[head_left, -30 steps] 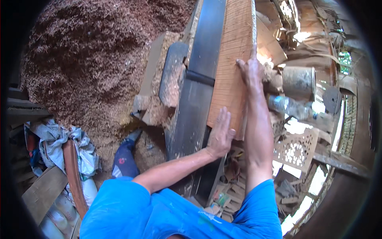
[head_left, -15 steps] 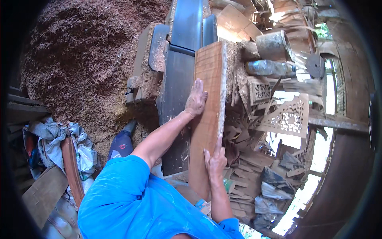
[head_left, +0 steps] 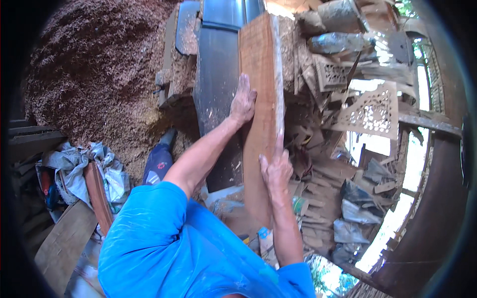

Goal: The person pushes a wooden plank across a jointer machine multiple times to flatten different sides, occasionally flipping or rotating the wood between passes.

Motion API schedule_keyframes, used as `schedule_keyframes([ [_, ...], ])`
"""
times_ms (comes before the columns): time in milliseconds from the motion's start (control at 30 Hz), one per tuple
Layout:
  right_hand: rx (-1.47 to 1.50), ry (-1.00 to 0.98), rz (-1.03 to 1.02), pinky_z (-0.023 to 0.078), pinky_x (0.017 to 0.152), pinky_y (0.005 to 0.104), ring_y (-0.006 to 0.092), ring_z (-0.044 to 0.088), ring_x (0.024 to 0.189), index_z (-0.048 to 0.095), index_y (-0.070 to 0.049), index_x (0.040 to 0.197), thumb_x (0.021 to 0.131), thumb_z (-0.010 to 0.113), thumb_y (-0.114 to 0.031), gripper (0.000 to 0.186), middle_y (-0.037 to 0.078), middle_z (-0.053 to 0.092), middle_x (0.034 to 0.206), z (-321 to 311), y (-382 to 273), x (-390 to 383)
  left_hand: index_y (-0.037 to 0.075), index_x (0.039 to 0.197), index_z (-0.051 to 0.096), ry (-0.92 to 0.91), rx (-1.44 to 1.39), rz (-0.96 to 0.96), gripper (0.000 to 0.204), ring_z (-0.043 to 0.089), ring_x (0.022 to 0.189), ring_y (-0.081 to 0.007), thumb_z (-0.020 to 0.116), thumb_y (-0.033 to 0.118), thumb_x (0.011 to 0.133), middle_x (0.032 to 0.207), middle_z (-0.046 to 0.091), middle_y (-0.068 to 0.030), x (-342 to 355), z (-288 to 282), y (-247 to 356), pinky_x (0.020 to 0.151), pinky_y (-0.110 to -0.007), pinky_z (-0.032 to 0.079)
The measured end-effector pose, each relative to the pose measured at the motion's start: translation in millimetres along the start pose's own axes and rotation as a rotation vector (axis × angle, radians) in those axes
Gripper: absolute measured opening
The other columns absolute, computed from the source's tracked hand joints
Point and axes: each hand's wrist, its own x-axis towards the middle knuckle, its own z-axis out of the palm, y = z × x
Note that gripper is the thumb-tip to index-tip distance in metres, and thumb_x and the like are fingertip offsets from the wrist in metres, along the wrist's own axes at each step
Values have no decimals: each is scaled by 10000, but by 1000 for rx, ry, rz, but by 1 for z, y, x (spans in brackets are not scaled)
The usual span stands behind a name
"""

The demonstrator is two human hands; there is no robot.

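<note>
A long reddish-brown wooden plank [head_left: 259,59] lies lengthwise on the dark metal bed of a woodworking machine [head_left: 218,74], its near end sticking out toward me. My left hand [head_left: 243,103] grips the plank's left edge at about its middle. My right hand [head_left: 276,170] holds the right edge closer to the near end, with one finger stretched along the edge. Both forearms reach up from my blue shirt.
A big heap of sawdust [head_left: 99,74] fills the upper left. Carved openwork panels [head_left: 370,111] and a pile of wood offcuts [head_left: 323,198] crowd the right. Crumpled sacks [head_left: 74,169] and a short board [head_left: 97,196] lie at the left, with a blue shoe [head_left: 159,163] beside the machine.
My right hand came back from the plank's far end to its near part. My left hand moved forward to the plank's middle. The plank now sticks out further toward me.
</note>
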Motion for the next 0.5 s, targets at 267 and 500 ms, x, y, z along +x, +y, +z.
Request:
schedule_keyframes([
  [267,17,-27,25,561,736,536,439,670,840,101,-199,1614,794,810,-258,1086,236,605,960,-5,-27,71,-117,1540,135,-41,12,-110,679,133,1517,-440,261,383,1100,1606,139,-343,17,-9,4,1256,-430,123],
  [500,-11,-18,21,568,762,532,448,676,851,90,-205,1614,794,806,-295,1092,253,636,969,-10,-42,110,-114,1537,163,-30,-29,-128,710,153,1509,-452,282,426,1091,1601,162,-342,17,-11,7,1251,-443,143],
])
